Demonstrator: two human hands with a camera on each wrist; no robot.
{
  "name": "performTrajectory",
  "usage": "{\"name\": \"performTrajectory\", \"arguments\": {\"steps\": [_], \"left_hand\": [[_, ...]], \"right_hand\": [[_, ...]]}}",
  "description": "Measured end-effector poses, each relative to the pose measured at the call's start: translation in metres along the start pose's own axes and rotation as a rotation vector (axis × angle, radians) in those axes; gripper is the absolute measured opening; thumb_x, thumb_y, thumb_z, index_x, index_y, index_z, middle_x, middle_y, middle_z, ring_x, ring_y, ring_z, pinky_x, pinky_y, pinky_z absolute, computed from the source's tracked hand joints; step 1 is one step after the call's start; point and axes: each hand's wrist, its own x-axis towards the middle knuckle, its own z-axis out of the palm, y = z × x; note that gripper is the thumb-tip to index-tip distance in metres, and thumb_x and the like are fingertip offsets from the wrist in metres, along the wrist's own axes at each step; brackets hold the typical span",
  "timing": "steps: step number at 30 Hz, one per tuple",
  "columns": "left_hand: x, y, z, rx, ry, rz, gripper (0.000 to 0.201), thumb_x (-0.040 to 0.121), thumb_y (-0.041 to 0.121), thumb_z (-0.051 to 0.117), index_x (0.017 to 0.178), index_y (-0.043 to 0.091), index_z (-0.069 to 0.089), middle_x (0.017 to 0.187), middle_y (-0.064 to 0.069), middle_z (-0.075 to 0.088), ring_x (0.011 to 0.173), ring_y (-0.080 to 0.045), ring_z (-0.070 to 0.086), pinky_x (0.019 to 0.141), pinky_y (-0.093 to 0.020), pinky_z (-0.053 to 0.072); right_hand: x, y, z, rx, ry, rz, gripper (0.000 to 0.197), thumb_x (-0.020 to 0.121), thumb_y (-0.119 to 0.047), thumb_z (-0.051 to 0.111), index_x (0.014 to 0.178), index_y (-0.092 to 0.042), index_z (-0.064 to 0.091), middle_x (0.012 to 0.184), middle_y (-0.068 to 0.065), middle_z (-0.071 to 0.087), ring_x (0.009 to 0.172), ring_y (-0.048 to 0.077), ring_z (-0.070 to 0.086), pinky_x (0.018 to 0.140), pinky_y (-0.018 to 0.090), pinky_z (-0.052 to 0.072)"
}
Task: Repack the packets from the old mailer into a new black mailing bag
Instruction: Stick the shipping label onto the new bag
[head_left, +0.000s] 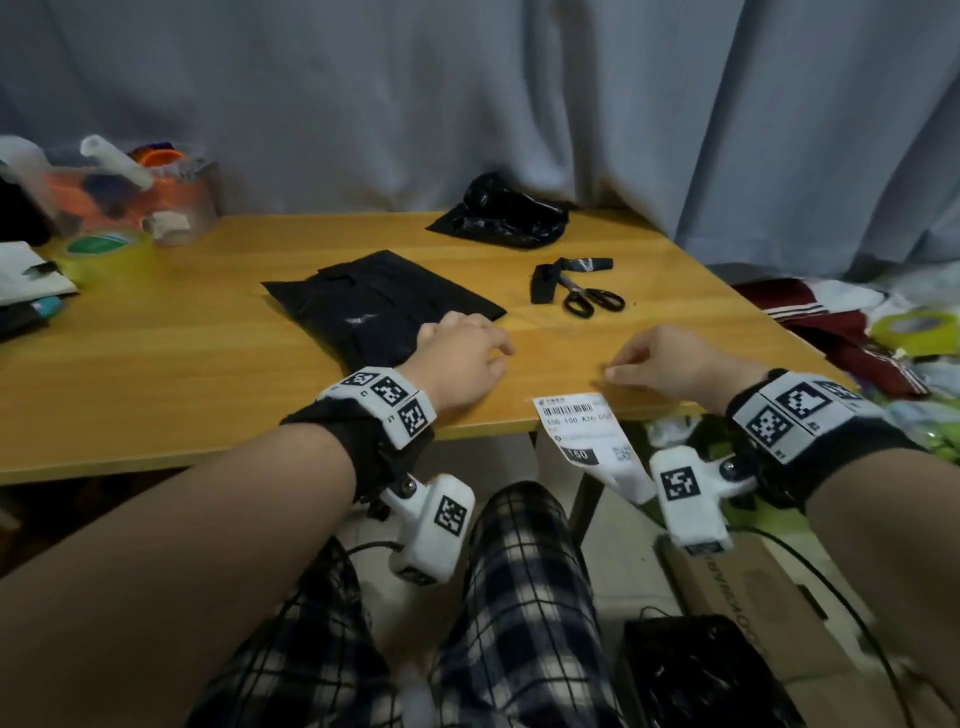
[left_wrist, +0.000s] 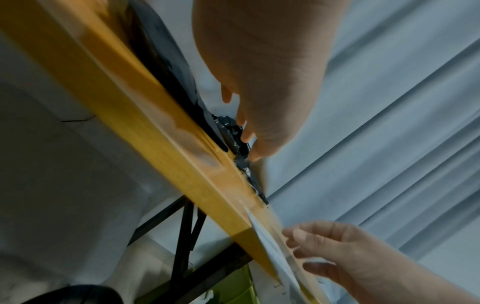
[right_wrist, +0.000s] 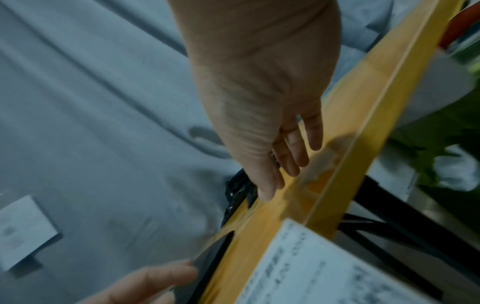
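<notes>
A flat black mailing bag (head_left: 382, 306) lies in the middle of the wooden table (head_left: 182, 364). The crumpled old black mailer (head_left: 501, 213) sits at the table's back edge. My left hand (head_left: 483, 353) hovers at the flat bag's near right corner, fingers relaxed and holding nothing; in the left wrist view the fingertips (left_wrist: 249, 135) stay just above the table. My right hand (head_left: 639, 364) is beside it, fingers straight (right_wrist: 298, 152), just above a white shipping label (head_left: 587, 436) that hangs over the table's front edge. No packets show outside the bags.
Black-handled scissors (head_left: 592, 299) and a cut-off black strip (head_left: 569, 273) lie right of the flat bag. A clear box of supplies (head_left: 130, 192) and a green tape roll (head_left: 98, 244) stand at the far left. A grey curtain (head_left: 519, 93) hangs behind. Clothes (head_left: 831, 322) lie beyond the right edge.
</notes>
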Motion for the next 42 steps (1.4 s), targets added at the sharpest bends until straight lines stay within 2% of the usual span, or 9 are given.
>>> {"name": "performTrajectory", "arguments": {"steps": [6,13,19,20,21,24,29,34,42], "left_hand": [[-0.006,0.015,0.008,-0.025,0.021,-0.053,0.03,0.097,0.032,0.042,0.123,0.032,0.056,0.138,0.001,0.046,0.131,-0.026,0.033,0.107,-0.043,0.024],[-0.011,0.017,0.006,-0.048,0.06,-0.022,0.027,0.096,0.031,0.045,0.118,0.032,0.059,0.137,0.002,0.048,0.131,-0.024,0.033,0.106,-0.041,0.022],[-0.009,0.018,0.003,-0.074,0.08,-0.027,0.025,0.096,0.029,0.045,0.115,0.031,0.061,0.136,0.002,0.049,0.131,-0.023,0.033,0.107,-0.042,0.022],[-0.009,0.018,0.003,-0.077,0.083,-0.026,0.025,0.096,0.029,0.045,0.115,0.031,0.061,0.136,0.002,0.049,0.131,-0.024,0.034,0.107,-0.042,0.022],[-0.008,0.019,0.003,-0.076,0.084,-0.024,0.025,0.096,0.029,0.045,0.115,0.031,0.061,0.136,0.002,0.049,0.131,-0.024,0.034,0.107,-0.042,0.022],[-0.006,0.021,0.001,-0.058,0.087,-0.012,0.027,0.096,0.028,0.043,0.115,0.031,0.061,0.137,0.002,0.049,0.131,-0.024,0.034,0.107,-0.043,0.022],[-0.005,0.015,-0.009,-0.005,0.14,-0.018,0.03,0.096,0.028,0.041,0.117,0.029,0.062,0.133,0.002,0.052,0.129,-0.025,0.036,0.105,-0.044,0.025],[-0.008,-0.015,-0.025,0.082,0.199,-0.097,0.031,0.095,0.028,0.041,0.119,0.027,0.062,0.13,0.0,0.054,0.123,-0.027,0.043,0.101,-0.045,0.033],[0.013,-0.091,-0.033,0.028,-0.041,-0.408,0.063,0.094,0.061,0.019,0.147,0.028,0.024,0.154,-0.011,0.024,0.14,-0.035,0.024,0.111,-0.052,0.025]], "right_hand": [[-0.009,0.012,0.005,-0.104,0.04,0.159,0.047,0.088,-0.043,0.06,0.057,-0.008,0.059,0.058,0.005,0.055,0.055,0.016,0.051,0.052,0.025,0.04],[-0.022,0.009,0.023,0.082,-0.094,0.189,0.05,0.084,-0.052,0.061,0.082,-0.003,0.07,0.078,0.006,0.072,0.064,0.014,0.062,0.059,0.025,0.047],[-0.028,0.001,0.028,0.269,-0.058,0.199,0.034,0.08,-0.035,0.073,0.076,-0.007,0.056,0.063,0.009,0.045,0.056,0.018,0.043,0.055,0.026,0.037],[-0.028,-0.001,0.028,0.291,-0.038,0.184,0.031,0.081,-0.031,0.073,0.077,-0.004,0.058,0.068,0.016,0.051,0.06,0.021,0.049,0.058,0.027,0.042],[-0.028,-0.004,0.027,0.303,-0.021,0.167,0.03,0.081,-0.028,0.073,0.08,-0.001,0.061,0.116,0.015,0.059,0.065,0.022,0.053,0.063,0.028,0.045],[-0.025,-0.011,0.025,0.281,0.003,0.121,0.023,0.083,-0.027,0.069,0.084,-0.005,0.062,0.084,0.006,0.043,0.075,0.02,0.043,0.072,0.036,0.045],[-0.022,-0.024,0.014,0.439,0.1,0.06,0.024,0.086,-0.021,0.068,0.098,-0.001,0.063,0.104,0.013,0.067,0.091,0.021,0.065,0.08,0.034,0.055],[-0.007,-0.046,0.005,0.777,0.388,-0.127,0.027,0.088,-0.023,0.065,0.064,-0.013,0.056,0.078,0.005,0.066,0.071,0.017,0.06,0.06,0.025,0.047],[0.037,-0.077,0.019,0.933,0.395,-0.239,0.005,0.091,-0.017,0.06,0.095,-0.015,0.057,0.098,-0.001,0.066,0.087,0.014,0.062,0.071,0.025,0.048]]}}
